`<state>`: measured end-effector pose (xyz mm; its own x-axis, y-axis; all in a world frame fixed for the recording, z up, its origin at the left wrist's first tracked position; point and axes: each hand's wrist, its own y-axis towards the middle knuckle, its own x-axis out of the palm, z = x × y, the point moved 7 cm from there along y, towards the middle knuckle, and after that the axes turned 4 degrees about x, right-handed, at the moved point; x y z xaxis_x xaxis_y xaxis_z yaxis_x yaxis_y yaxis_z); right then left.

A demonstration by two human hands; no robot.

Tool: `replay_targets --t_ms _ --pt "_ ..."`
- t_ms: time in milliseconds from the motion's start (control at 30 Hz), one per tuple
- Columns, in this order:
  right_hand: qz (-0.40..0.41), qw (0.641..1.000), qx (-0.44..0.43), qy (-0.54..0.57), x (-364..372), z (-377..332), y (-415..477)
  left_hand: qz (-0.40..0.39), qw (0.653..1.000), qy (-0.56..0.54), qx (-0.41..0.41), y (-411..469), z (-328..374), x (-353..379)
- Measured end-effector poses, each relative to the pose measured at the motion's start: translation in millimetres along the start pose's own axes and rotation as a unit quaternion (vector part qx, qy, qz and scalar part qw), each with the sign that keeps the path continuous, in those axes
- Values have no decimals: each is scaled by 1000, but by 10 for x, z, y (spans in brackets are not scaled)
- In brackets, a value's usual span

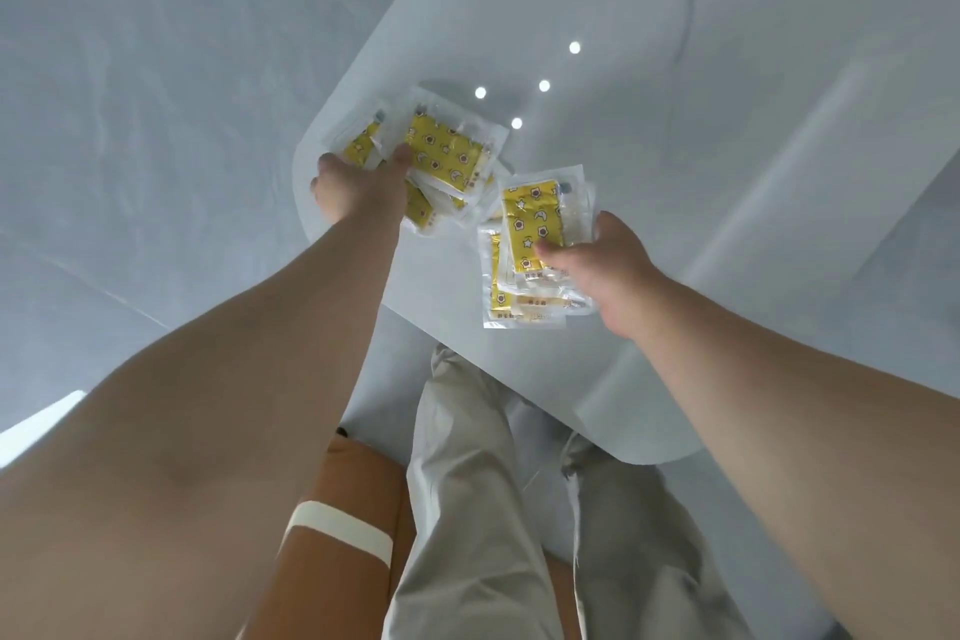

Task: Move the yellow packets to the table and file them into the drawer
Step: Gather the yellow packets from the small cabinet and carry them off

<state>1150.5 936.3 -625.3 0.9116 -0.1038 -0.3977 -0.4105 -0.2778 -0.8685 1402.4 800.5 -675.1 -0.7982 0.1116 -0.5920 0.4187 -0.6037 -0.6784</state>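
Each of my hands holds a fanned bunch of yellow packets in clear wrappers over the near corner of a glossy white table [675,130]. My left hand [358,187] grips its bunch [447,156] by the lower edge, thumb on top of the front packet. My right hand [613,265] pinches the other bunch [532,229] at its right side, thumb across the top packet. Whether the packets touch the tabletop I cannot tell. No drawer is in view.
The table's rounded corner [301,182] points toward the left, with grey floor [130,120] beyond it. My grey trousers [467,483] stand at the table's near edge. An orange-brown seat with a white stripe [337,530] sits just left of my legs.
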Motion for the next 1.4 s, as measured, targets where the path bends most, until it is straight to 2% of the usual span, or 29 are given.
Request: replay_targets --t_ms 200,500,633,800,933,1033,1200,1400 --pt "-28 1000 0 -15 139 -31 -122 -23 996 89 10 -194 -212 -306" --pt "-69 998 5 -9 719 -152 -54 -37 998 -30 -41 -520 -804 -709" --pt "9 997 -15 -81 775 -161 54 -48 997 -37 -38 -648 -993 -728" --pt "116 972 -19 -202 785 -187 75 -55 997 -46 -40 -744 -1097 -699" --pt "161 952 -8 -261 792 -227 12 -67 997 -37 -29 -824 -1017 -696" --pt "152 958 21 -243 659 -236 -110 -78 997 -24 -17 -954 -844 -758" --pt "131 965 8 -227 130 -275 -594 -103 994 -1 24 -1349 -302 -931" --pt "104 993 22 -53 -865 -81 -1413 -198 974 53 96 -2170 544 -946"
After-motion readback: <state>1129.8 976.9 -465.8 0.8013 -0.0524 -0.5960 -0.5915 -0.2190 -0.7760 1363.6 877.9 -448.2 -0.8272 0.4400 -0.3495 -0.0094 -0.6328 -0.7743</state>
